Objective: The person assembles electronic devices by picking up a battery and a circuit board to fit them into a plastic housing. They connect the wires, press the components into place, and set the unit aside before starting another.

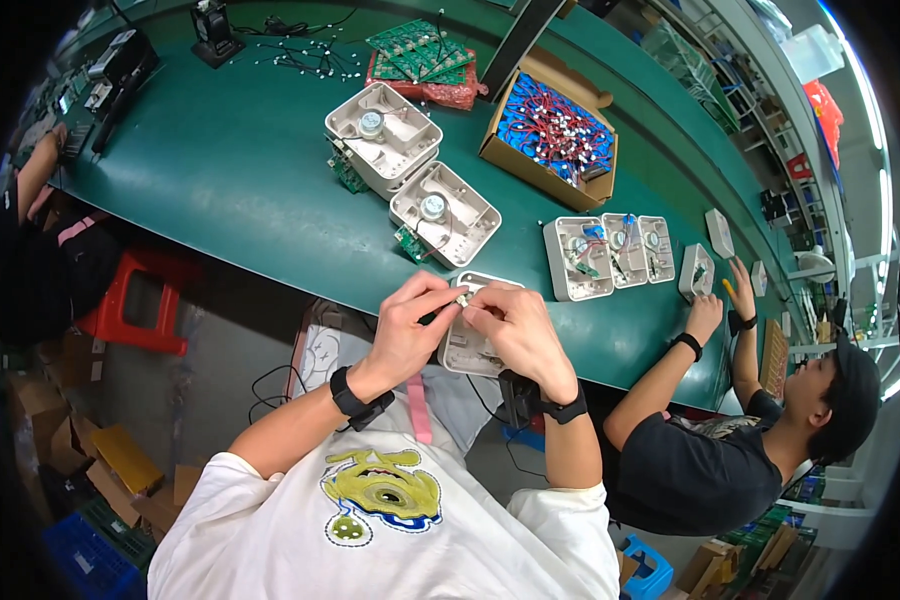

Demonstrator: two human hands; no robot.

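Note:
A white plastic housing (458, 355) lies at the bench's near edge, right in front of me. Above its far end, my left hand (415, 320) and my right hand (518, 330) meet, each with thumb and fingers pinched together. Between the fingertips sits something small and pale, mostly hidden, whose kind I cannot make out. Just beyond my hands stands another open white housing (475, 245) with a round speaker (433, 207) inside and a green circuit board (410, 243) hanging at its side. A similar housing (410, 103) stands behind it.
A cardboard box (537, 160) of blue parts with red wires stands farther back, near stacked green circuit boards (425, 52). More open housings (582, 290) line up to the right, where a co-worker (710, 440) handles one. Another person's arm (38, 165) and a red stool (135, 310) are left.

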